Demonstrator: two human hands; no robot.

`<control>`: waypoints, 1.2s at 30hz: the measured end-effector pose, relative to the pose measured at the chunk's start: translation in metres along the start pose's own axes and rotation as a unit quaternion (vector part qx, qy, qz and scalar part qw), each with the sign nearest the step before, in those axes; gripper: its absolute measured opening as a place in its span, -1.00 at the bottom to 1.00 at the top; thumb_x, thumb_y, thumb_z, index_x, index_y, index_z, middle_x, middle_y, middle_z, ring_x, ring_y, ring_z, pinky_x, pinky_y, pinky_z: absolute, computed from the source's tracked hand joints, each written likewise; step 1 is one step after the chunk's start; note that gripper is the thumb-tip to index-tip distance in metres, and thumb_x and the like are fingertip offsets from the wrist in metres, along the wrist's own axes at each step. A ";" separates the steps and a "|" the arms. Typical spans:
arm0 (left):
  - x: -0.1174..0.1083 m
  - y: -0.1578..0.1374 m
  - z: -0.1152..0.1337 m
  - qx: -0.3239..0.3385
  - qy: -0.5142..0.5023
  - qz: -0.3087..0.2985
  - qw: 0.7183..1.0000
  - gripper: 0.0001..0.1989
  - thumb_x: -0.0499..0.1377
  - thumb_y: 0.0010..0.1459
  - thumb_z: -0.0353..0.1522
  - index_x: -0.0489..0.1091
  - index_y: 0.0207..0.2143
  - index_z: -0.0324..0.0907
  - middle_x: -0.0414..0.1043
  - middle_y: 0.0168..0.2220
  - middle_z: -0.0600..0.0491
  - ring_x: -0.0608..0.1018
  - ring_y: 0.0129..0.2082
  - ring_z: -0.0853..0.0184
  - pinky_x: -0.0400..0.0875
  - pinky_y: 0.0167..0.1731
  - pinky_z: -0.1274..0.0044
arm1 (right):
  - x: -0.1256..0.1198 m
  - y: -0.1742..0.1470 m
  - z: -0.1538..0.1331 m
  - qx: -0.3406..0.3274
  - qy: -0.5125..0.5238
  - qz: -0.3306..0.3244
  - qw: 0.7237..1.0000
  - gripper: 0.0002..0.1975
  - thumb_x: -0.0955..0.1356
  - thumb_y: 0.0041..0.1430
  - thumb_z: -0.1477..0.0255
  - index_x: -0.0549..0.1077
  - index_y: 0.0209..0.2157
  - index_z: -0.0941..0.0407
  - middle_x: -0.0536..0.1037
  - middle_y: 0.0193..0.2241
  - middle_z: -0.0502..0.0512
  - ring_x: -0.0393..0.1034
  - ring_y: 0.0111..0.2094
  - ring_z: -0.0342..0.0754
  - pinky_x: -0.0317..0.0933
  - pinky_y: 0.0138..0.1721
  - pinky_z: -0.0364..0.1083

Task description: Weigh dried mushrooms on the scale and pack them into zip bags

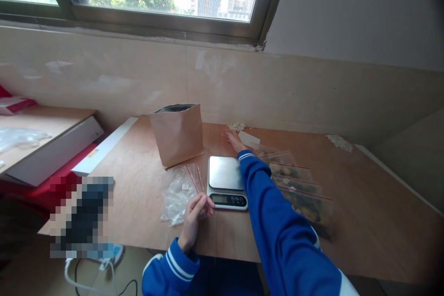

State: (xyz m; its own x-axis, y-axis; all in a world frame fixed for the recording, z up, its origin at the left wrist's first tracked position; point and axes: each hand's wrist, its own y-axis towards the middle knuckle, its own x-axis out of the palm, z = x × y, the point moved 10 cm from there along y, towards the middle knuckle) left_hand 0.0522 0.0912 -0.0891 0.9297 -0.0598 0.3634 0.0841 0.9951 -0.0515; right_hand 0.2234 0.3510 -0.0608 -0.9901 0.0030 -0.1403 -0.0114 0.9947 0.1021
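My left hand (197, 216) rests at the front left corner of a white kitchen scale (225, 173) with a metal plate. Its fingers are curled in with the thumb against them, and nothing shows in them. Beside it lie clear zip bags (176, 194) with red seal lines. Stretched past the scale, my right hand (234, 140) is open, its fingers extended by a small pile of pale pieces (237, 126) near the wall. A white card (249, 139) lies just right of that hand. The scale's plate has nothing on it, and my right sleeve covers its right edge.
An upright brown paper pouch (178, 136) with an open top stands behind the zip bags. Several filled zip bags (305, 194) overlap right of my right arm. Another pale heap (340, 142) lies at the back right. A blurred dark object (86, 215) sits front left.
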 end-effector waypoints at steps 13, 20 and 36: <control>-0.003 0.008 0.236 0.372 0.347 0.373 0.776 -0.69 0.06 0.27 -0.34 0.39 0.04 -0.10 0.25 0.09 -0.07 0.34 0.10 0.18 0.22 0.10 0.32 | -0.039 -0.091 -0.058 -0.168 -0.261 -0.014 0.950 -0.57 0.17 -0.10 0.67 0.58 -0.33 0.11 0.56 -0.24 0.09 0.32 -0.13 0.00 0.17 -0.01 0.01; -0.032 0.094 0.268 0.301 0.467 0.404 0.727 -0.65 0.00 0.31 -0.16 0.51 -0.17 -0.14 0.34 0.13 -0.11 0.16 0.25 0.00 -0.06 0.21 0.07 | -0.013 -0.139 -0.118 -0.210 -0.293 -0.076 0.930 -0.76 0.23 0.24 0.47 0.52 -0.20 0.08 0.54 -0.21 0.07 0.42 -0.23 -0.08 0.27 -0.18 -0.10; -0.035 -0.019 0.225 0.250 0.522 0.335 0.743 -0.80 0.16 0.18 -0.22 0.53 -0.30 -0.10 0.52 -0.37 0.04 0.52 -0.36 0.22 0.14 0.06 0.19 | 0.126 -0.246 -0.201 -0.416 -0.436 -0.097 0.792 -0.60 0.13 0.39 0.44 0.26 0.18 0.23 0.40 0.14 0.24 0.18 0.25 0.09 0.08 0.29 0.11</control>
State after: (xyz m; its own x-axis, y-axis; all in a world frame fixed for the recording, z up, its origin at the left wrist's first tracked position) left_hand -0.0629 0.0919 0.1082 0.4956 0.6944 -0.5216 -0.4240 0.7176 0.5525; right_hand 0.0738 0.0866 0.0941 -0.4893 0.2888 -0.8229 -0.5992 0.5743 0.5578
